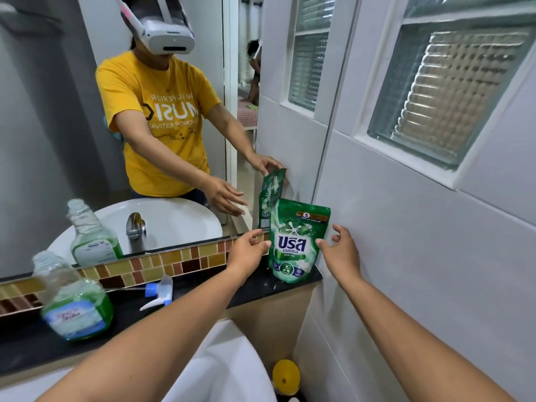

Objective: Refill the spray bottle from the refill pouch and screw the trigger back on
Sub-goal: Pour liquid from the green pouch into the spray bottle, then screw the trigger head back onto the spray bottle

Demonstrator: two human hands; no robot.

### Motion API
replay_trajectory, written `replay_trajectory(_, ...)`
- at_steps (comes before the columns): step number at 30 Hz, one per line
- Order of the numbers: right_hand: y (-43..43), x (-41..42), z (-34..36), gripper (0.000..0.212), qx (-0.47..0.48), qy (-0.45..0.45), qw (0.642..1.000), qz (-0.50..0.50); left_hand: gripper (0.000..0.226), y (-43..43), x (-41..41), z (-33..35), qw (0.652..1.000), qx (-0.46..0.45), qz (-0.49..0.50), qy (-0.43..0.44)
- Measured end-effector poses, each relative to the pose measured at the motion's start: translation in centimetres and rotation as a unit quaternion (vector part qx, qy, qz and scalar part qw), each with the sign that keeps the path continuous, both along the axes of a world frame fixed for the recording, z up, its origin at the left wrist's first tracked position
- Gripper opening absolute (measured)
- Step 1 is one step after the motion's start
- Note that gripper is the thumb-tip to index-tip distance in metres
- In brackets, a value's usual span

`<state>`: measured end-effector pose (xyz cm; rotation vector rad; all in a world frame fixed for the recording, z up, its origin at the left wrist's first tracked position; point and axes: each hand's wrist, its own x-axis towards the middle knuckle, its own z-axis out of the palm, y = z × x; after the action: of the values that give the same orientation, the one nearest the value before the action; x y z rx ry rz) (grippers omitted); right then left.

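We reach with both bare arms toward a glossy green refill pouch standing upright at the right end of a black polished ledge, against the white tiled wall. Our left hand is open, fingers curled, its thumb tip at the pouch's left edge; our right hand is open too, thumb just touching the right edge, fingers spread and gripping nothing. The pouch is soft, flat-sided and bulges at its base. At the left of the ledge stands the clear plastic spray bottle, neck uncapped, roughly a third full of green liquid. Its white-and-blue trigger head lies on its side between bottle and pouch. A band of brown mosaic tiles runs beneath the mirror; a white basin curves below.
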<state>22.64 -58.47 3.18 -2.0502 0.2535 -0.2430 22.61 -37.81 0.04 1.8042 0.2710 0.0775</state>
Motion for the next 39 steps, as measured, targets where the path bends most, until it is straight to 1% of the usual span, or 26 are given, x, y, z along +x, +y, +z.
replay_trajectory(5,2.4,-3.3,-0.2,0.059,-0.039,-0.018,0.999,-0.033,0.047,2.3,-4.5,0.6,1.0,0.024,0.006,-0.014)
replay_trajectory(8,5.2,-5.6,-0.8,0.055,-0.035,-0.033,0.999,-0.006,0.045,4.7,-7.9,0.3,0.999,0.039,0.016,-0.022)
replay_trajectory(10,7.4,-6.8,-1.4,0.051,-0.034,-0.035,0.998,0.03,0.045,6.4,-10.1,-0.1,0.999,0.042,0.027,-0.02)
replay_trajectory(13,11.4,-8.5,-2.4,0.047,-0.042,-0.023,0.992,0.116,0.047,9.4,-14.0,-1.0,0.998,0.036,0.05,-0.011)
replay_trajectory(17,17.4,-10.5,-3.2,0.044,-0.04,0.003,0.975,0.218,0.047,14.0,-18.7,-2.3,0.993,0.069,0.091,0.006)
replay_trajectory(20,21.6,-11.5,-3.6,0.044,-0.028,0.025,0.965,0.26,0.047,17.7,-21.8,-2.7,0.991,0.068,0.11,0.023)
replay_trajectory(23,26.0,-12.4,-4.0,0.048,-0.02,0.05,0.949,0.311,0.046,22.3,-24.9,-3.0,0.985,0.05,0.16,0.041)
replay_trajectory(26,29.4,-12.8,-4.4,0.053,-0.037,0.064,0.936,0.343,0.054,26.5,-26.6,-3.0,0.976,0.062,0.203,0.052)
replay_trajectory(29,31.5,-12.4,-5.3,0.059,-0.077,0.091,0.929,0.351,0.07,29.6,-27.0,-2.6,0.972,0.07,0.214,0.066)
replay_trajectory(33,32.6,-10.9,-6.7,0.062,-0.111,0.128,0.932,0.322,0.091,32.0,-26.0,-2.3,0.978,0.065,0.185,0.073)
replay_trajectory(36,32.9,-9.5,-7.6,0.064,-0.128,0.139,0.934,0.302,0.099,33.0,-24.5,-2.3,0.985,0.066,0.146,0.066)
replay_trajectory(39,33.1,-8.2,-8.5,0.066,-0.14,0.149,0.938,0.28,0.101,33.6,-22.8,-2.8,0.991,0.058,0.113,0.05)
